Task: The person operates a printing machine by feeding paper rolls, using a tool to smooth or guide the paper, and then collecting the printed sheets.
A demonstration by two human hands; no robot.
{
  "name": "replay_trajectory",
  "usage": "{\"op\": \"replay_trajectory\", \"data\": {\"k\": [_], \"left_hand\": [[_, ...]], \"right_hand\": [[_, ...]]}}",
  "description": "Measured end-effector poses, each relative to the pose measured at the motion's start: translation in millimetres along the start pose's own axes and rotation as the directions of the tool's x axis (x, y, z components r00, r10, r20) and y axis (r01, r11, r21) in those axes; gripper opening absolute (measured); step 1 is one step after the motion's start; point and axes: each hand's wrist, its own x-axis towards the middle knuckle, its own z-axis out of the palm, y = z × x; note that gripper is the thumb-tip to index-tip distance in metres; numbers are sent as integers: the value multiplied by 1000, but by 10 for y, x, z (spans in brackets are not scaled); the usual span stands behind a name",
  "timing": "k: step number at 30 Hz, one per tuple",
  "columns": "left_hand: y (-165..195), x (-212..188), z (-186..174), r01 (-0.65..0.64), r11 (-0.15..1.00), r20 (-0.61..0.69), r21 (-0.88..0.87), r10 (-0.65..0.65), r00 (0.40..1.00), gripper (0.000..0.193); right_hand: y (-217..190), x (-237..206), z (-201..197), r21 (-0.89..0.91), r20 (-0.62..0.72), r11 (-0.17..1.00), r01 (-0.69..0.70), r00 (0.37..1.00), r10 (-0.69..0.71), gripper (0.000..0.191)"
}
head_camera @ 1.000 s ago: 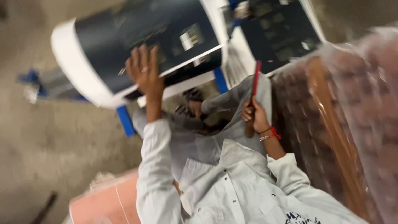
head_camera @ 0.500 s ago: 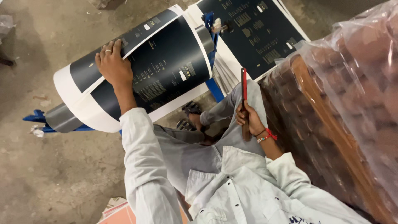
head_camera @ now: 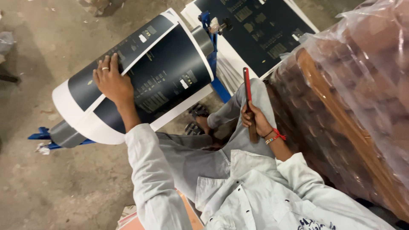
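Hands at a large roll of dark navy printed sheet with white border (head_camera: 140, 81) on a blue stand.
Left hand (head_camera: 111, 81) flat on roll's top, grip released; right hand (head_camera: 252, 120) over lap, grip clenched on red-bladed, wooden-handled knife (head_camera: 248, 100); plastic-wrapped brown stack (head_camera: 353, 98) at right.

Left hand (head_camera: 111, 81) lies flat on the printed roll (head_camera: 136, 76); right hand (head_camera: 252, 119) clasps a red-bladed knife (head_camera: 248, 100).

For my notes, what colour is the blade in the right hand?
Red blade, wooden handle; head view.
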Motion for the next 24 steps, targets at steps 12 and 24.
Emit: {"op": "replay_trajectory", "data": {"k": [12, 24], "left_hand": [[232, -350, -148, -9, 999, -78, 45, 12, 997, 60], [499, -905, -249, -40, 995, -126, 94, 52, 991, 52]], "right_hand": [[-48, -45, 107, 18, -14, 999, -28, 1000, 28, 46], [-12, -11, 71, 25, -10, 1000, 3, 1000, -3, 46]]}}
